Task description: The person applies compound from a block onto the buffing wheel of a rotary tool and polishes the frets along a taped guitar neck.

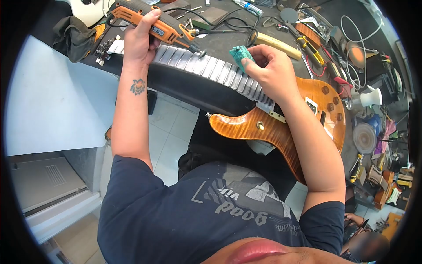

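1. In the head view, the left grip was closed around the body of an orange-and-black rotary tool, the thumb along its upper side; the other fingers were mostly hidden.
2. The tool pointed away to the right of that grip, and its small polishing wheel sat at the far edge of a guitar neck; whether it touched could not be told.
3. The right grip was nearly closed, thumb and fingers pinching a crumpled green lump above the neck; its material was unclear.
4. Silvery strips lined the neck, which ran between the two grips, with tuning pegs just left of the left one.
5. The amber, flamed guitar body lay below and to the right of the right grip, bearing a toggle switch and brown control knobs.
6. Beyond the right grip, a pale wooden bar and a black cable lay on the dark desk.
7. A dark cloth lay left of the left grip.
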The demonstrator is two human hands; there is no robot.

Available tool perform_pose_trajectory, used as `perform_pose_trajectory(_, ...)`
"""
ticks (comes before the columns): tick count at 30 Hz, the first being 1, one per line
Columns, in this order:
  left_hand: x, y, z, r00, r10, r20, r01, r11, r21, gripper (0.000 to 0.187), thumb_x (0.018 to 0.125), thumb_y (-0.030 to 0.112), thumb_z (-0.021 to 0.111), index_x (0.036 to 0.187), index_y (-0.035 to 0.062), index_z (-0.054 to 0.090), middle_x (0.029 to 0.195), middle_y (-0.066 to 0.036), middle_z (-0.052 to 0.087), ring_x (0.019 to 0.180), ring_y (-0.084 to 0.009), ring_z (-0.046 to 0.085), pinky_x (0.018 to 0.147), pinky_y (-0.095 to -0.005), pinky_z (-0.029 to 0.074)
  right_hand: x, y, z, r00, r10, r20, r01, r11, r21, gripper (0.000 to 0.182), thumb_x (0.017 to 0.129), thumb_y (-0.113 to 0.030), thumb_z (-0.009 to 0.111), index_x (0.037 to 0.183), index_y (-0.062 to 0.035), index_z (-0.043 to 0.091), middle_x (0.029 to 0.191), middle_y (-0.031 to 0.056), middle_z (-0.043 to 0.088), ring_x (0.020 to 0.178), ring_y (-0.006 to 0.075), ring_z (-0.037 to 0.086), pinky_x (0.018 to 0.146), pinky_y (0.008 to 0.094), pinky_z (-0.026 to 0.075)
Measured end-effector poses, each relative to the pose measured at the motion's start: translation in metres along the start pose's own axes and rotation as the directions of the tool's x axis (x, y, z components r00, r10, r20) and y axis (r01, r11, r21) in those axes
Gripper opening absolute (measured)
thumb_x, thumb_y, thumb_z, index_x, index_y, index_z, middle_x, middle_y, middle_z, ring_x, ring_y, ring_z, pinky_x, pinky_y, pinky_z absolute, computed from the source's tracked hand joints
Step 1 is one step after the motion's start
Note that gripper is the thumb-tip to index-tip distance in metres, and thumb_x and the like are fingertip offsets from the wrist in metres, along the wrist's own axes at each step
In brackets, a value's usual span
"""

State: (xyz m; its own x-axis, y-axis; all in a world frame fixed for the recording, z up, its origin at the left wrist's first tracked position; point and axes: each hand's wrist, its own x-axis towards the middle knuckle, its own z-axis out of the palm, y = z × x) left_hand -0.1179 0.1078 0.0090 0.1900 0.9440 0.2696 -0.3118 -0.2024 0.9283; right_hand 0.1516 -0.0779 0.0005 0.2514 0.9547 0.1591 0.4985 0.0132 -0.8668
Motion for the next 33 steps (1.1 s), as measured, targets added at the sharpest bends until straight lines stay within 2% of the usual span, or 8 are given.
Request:
perform_pose_trajectory(2, 0.001, -0.0005, 0.0005, 1.0, -0.002, -0.009, 0.002, 1.0, -0.018, 0.032, 0.088, 0.035, 0.086, 0.092, 0.0073, 0.071, 0.072, 0.0, 0.064, 0.05, -0.0055, 0.051, 0.042, -0.02, 0.034, 0.0005, -0.0001, -0.0006, 1.0, 0.007, 0.007, -0.007, 1.0, -0.014, 0.035, 0.088, -0.026, 0.08, 0.11, 0.0012, 0.076, 0.09, 0.0094, 0.078, 0.082, 0.0156, 0.073, 0.078, 0.0318, 0.058)
perform_pose_trajectory(14, 0.0006, -0.0004, 0.0012, 1.0, 0.02, -0.014, -0.021, 1.0, -0.018, 0.031, 0.089, 0.034, 0.084, 0.093, 0.0067, 0.071, 0.071, 0.002, 0.062, 0.049, -0.0046, 0.049, 0.042, -0.0201, 0.031, 0.0001, -0.0008, -0.0012, 1.0, 0.002, 0.004, -0.002, 1.0, -0.025, 0.036, 0.089, -0.026, 0.08, 0.112, 0.0013, 0.076, 0.095, 0.0109, 0.08, 0.086, 0.0165, 0.074, 0.081, 0.0321, 0.059)
perform_pose_trajectory(17, 0.0004, -0.0014, -0.0052, 0.999, -0.009, 0.045, 0.01, 1.0, -0.025, 0.025, 0.094, 0.032, 0.079, 0.096, 0.009, 0.068, 0.075, 0.002, 0.063, 0.051, -0.005, 0.05, 0.042, -0.0206, 0.031, 0.0003, 0.001, -0.0007, 1.0, 0.01, 0.007, -0.01, 1.0, -0.004, 0.036, 0.089, -0.026, 0.08, 0.112, 0.0012, 0.076, 0.095, 0.0109, 0.08, 0.087, 0.0165, 0.075, 0.081, 0.032, 0.059)
perform_pose_trajectory(20, -0.0014, -0.0005, -0.0023, 1.0, 0.014, 0.028, -0.014, 1.0, -0.007, 0.027, 0.095, 0.033, 0.078, 0.097, 0.0083, 0.068, 0.074, 0.002, 0.062, 0.051, -0.005, 0.05, 0.041, -0.0206, 0.031, 0.001, 0.0031, -0.0005, 1.0, 0.01, 0.01, -0.01, 1.0, 0.001, 0.036, 0.088, -0.026, 0.08, 0.111, 0.0015, 0.076, 0.095, 0.0112, 0.08, 0.086, 0.0166, 0.075, 0.081, 0.0322, 0.059)
perform_pose_trajectory(23, -0.0024, 0.0005, 0.0024, 1.0, 0.019, -0.009, -0.019, 1.0, -0.022, 0.031, 0.09, 0.034, 0.083, 0.095, 0.0056, 0.071, 0.07, 0.002, 0.06, 0.048, -0.004, 0.049, 0.041, -0.02, 0.032, 0.0011, 0.0035, -0.0005, 1.0, 0.01, 0.012, -0.011, 1.0, 0.021, 0.036, 0.088, -0.026, 0.08, 0.111, 0.0014, 0.076, 0.095, 0.0113, 0.08, 0.086, 0.0166, 0.075, 0.08, 0.0322, 0.059)
perform_pose_trajectory(26, -0.0045, 0.0017, -0.0009, 0.998, 0.036, 0.05, -0.034, 0.998, -0.044, 0.031, 0.091, 0.034, 0.083, 0.095, 0.0055, 0.07, 0.069, 0.002, 0.061, 0.048, -0.0043, 0.049, 0.04, -0.0202, 0.032, 0.0016, 0.0028, -0.0009, 1.0, 0.007, 0.014, -0.007, 1.0, -0.023, 0.036, 0.088, -0.026, 0.08, 0.111, 0.0012, 0.076, 0.094, 0.011, 0.08, 0.085, 0.0166, 0.074, 0.08, 0.0321, 0.059)
perform_pose_trajectory(29, -0.0032, -0.0001, 0.0018, 1.0, 0.026, -0.011, -0.026, 1.0, -0.003, 0.031, 0.091, 0.034, 0.082, 0.094, 0.0055, 0.07, 0.068, 0.002, 0.06, 0.046, -0.0048, 0.049, 0.04, -0.0203, 0.033, 0.0009, 0.0035, 0.0001, 1.0, 0.008, 0.005, -0.008, 1.0, 0.021, 0.035, 0.088, -0.026, 0.08, 0.11, 0.0011, 0.076, 0.093, 0.0103, 0.079, 0.085, 0.0161, 0.074, 0.079, 0.0316, 0.059)
perform_pose_trajectory(33, -0.0007, -0.0028, -0.0007, 0.997, 0.064, 0.044, -0.06, 0.995, -0.077, 0.029, 0.093, 0.034, 0.079, 0.091, 0.0067, 0.068, 0.066, 0.002, 0.059, 0.045, -0.0052, 0.049, 0.039, -0.0207, 0.032, 0.0011, 0.0025, -0.0008, 1.0, 0.002, 0.001, -0.002, 1.0, -0.015, 0.035, 0.088, -0.026, 0.08, 0.11, 0.0015, 0.076, 0.092, 0.0099, 0.079, 0.084, 0.016, 0.074, 0.079, 0.0317, 0.058)
